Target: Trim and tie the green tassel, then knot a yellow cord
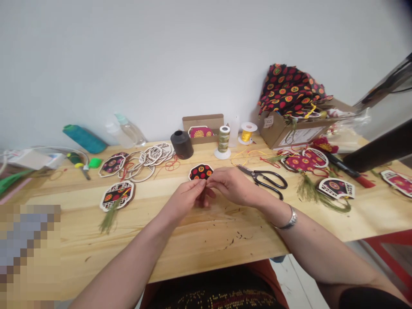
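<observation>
My left hand (188,196) and my right hand (230,184) meet over the middle of the wooden table (199,240), fingertips pinched together on something too small to make out. Just behind the fingers lies a small padded piece of black fabric with red and yellow flowers (201,171). My right wrist wears a silver bracelet (289,219). Black-handled scissors (265,179) lie right of my right hand.
Wooden cut-out frames (151,156) and a finished tasselled ornament (116,195) lie to the left. Thread spools (223,141) and a black spool (182,144) stand at the back. A cardboard box with flowered fabric (289,92) and more ornaments (336,188) lie to the right.
</observation>
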A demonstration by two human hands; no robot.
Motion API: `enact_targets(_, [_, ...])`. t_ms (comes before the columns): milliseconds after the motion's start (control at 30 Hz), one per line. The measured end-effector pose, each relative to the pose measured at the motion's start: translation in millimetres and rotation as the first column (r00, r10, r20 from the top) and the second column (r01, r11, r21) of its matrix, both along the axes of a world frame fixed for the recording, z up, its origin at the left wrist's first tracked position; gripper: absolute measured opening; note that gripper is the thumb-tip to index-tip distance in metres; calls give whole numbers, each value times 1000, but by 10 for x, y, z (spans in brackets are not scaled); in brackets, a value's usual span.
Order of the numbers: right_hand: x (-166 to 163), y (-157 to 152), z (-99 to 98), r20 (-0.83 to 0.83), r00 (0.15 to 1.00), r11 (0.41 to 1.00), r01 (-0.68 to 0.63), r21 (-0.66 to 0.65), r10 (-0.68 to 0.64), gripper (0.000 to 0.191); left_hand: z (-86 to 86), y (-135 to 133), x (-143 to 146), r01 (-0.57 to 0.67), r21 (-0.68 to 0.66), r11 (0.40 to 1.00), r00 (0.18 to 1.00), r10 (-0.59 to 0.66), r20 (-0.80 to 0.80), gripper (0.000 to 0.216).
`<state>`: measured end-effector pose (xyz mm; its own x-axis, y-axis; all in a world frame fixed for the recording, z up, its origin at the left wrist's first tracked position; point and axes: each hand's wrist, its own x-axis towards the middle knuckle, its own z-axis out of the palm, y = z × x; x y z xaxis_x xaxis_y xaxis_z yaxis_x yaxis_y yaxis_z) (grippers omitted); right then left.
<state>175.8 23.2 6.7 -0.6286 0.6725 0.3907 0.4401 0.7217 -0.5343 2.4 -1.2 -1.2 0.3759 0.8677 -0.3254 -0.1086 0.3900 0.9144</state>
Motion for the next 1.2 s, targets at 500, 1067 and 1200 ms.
enact_targets(500, [15,17,-18,45,999,1000,-20,0,20,19,24,68,-40,28,-290,957,990,14,143,19])
enact_targets(1067, [123,114,6,-33,998,996,-57,-69,55,13,51,62,-59,81,-331,940,993,-47,111,14])
enact_targets(1200, [121,122,11,-37,999,996,-34,-78,32,14,71,44,-43,10,-284,959,999,1,38,14])
